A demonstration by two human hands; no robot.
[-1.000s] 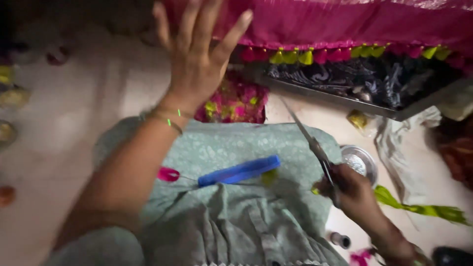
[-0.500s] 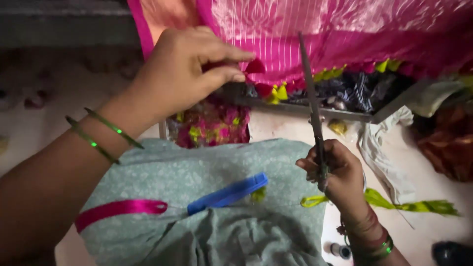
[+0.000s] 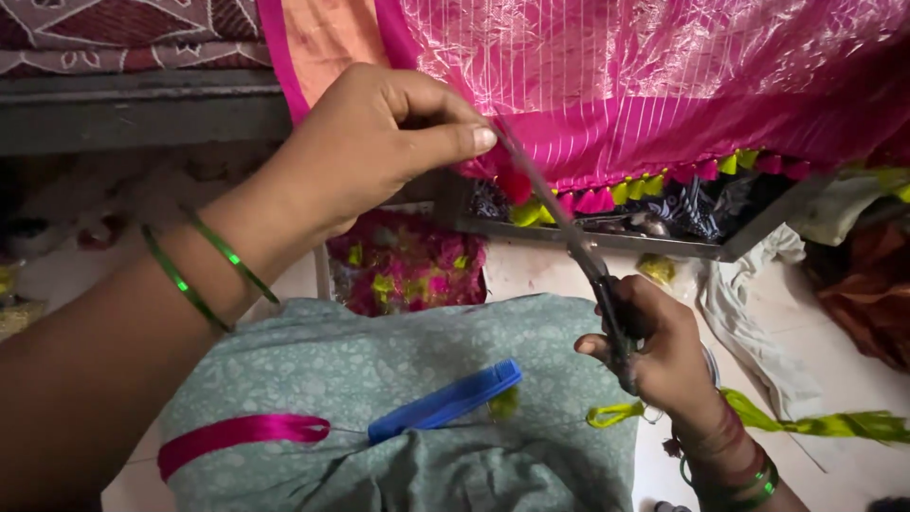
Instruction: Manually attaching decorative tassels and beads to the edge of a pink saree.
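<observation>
Your left hand: closed, thumb and forefinger pinched together on the hem of the pink cloth, at a red tassel of its fringe.

Your right hand: closed around the handles of the scissors, fingers through the loops. Whether the blades stand apart or together you cannot tell from here.

Scissors: long axis runs on a slant, handles low in your right hand, tip pointing up and away from you towards your left thumb, meeting the pink cloth just beside the pinched tassel.

Below the scissors: grey-green printed cloth over your lap, bearing a blue comb-like tool and a pink thread bundle.

Beside the scissors' handles: yellow-green thread, trailing away from your right wrist.

Behind the scissors: a metal tray, under the tassel fringe.
</observation>
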